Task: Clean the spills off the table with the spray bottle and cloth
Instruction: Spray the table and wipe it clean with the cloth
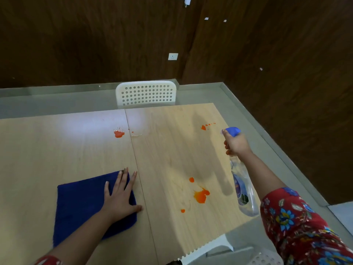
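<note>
My right hand (236, 143) grips the neck of a clear spray bottle (243, 190) with a blue nozzle, held in the air over the table's right edge, nozzle aimed toward the far side. My left hand (119, 196) lies flat, fingers spread, on a dark blue cloth (80, 203) spread on the light wooden table (57, 150). Orange spills mark the table: one splat (119, 133) at the far middle, one (203, 127) with a trail of drops at the far right, and a larger blot (201, 196) with small drops in front of the bottle.
A white perforated chair (146, 93) stands at the table's far side. Another white chair (265, 258) shows at the near right corner. A seam runs down the table's middle. Dark wood walls enclose a grey floor beyond the table.
</note>
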